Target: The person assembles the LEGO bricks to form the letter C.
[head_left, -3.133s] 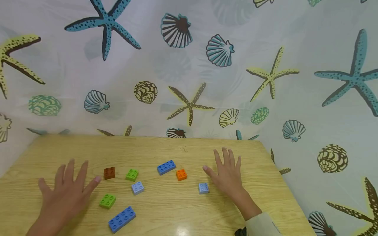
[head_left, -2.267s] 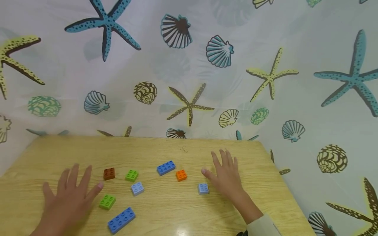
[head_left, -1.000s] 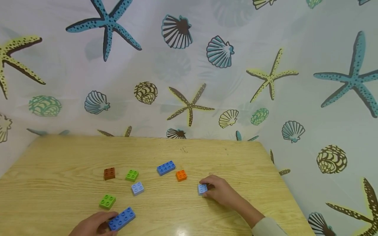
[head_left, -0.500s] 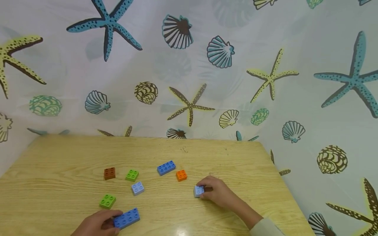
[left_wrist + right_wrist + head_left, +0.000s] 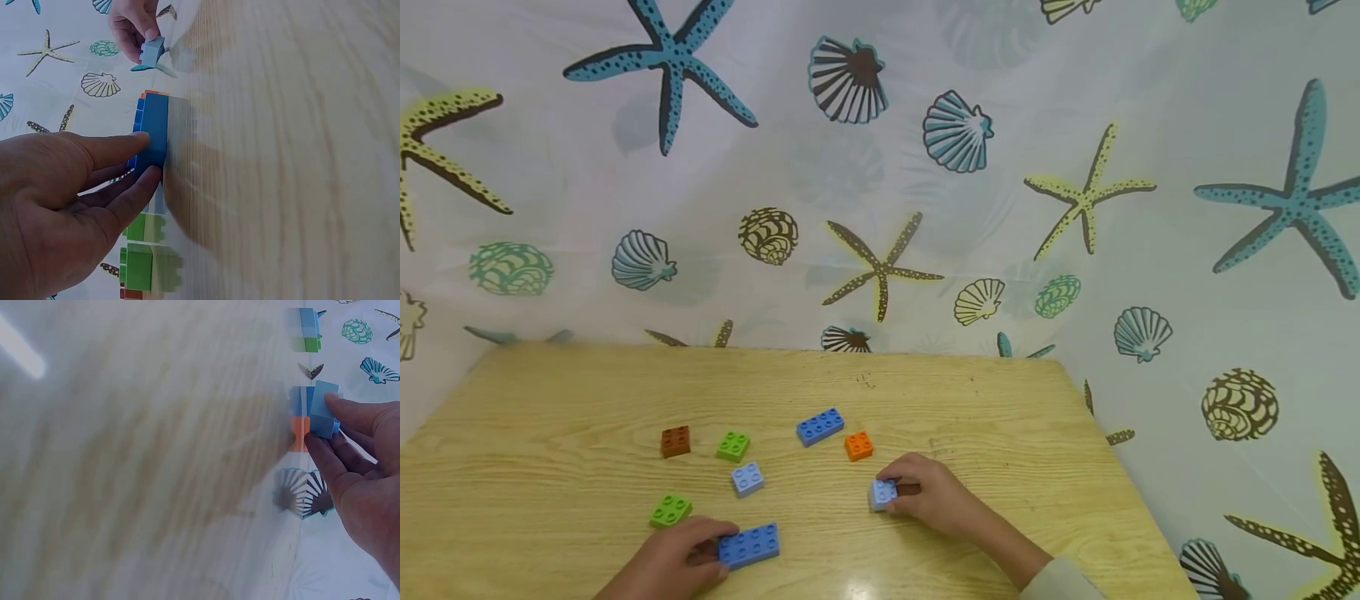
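In the head view my left hand [image 5: 673,557] pinches the near end of a long blue building brick [image 5: 749,546], its studs facing up. The left wrist view shows thumb and fingers on either side of that long blue brick [image 5: 154,128], close over the tabletop. My right hand [image 5: 928,493] grips a small light blue brick [image 5: 883,495] between thumb and fingers, to the right of the long one. In the right wrist view this light blue brick [image 5: 324,407] is slightly tilted. A gap of table separates the two held bricks.
On the wooden table [image 5: 1000,417] lie a brown brick [image 5: 675,441], two green bricks [image 5: 733,446], another light blue brick [image 5: 747,479], another long blue brick [image 5: 820,427] and an orange brick [image 5: 859,446]. A sea-patterned cloth [image 5: 880,167] hangs behind.
Both hands were spread flat above the table, then took hold of the long blue and light blue bricks. Since then the left has moved right and the right has moved left, bringing the bricks closer.
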Available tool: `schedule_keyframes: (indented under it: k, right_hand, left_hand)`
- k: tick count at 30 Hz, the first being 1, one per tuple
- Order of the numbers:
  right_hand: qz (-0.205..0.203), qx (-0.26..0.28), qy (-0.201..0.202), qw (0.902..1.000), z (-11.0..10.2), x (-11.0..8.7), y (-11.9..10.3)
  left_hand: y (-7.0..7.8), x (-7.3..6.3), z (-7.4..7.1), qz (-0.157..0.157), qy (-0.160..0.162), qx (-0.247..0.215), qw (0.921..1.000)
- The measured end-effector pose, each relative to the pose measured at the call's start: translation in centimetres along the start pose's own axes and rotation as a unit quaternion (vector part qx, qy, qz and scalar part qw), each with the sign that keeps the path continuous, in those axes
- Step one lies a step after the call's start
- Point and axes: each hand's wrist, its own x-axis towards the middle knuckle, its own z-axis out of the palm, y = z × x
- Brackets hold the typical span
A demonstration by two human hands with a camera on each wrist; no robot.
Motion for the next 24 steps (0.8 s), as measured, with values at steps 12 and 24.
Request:
schedule_keyframes:
  k: [12, 24]
  right_hand:
    - [-0.017, 0.024, -0.013, 0.9995, 1.8, 0.5, -1.4]
    - [-0.051, 0.034, -0.028, 0.9977, 3.5, 0.4, -2.2]
  left_hand:
    - [1.7, 1.1, 0.9, -0.01, 0.007, -0.019, 0.9998]
    - [3.0, 1.7, 1.9, 0.002, 0.013, -0.028, 0.9995]
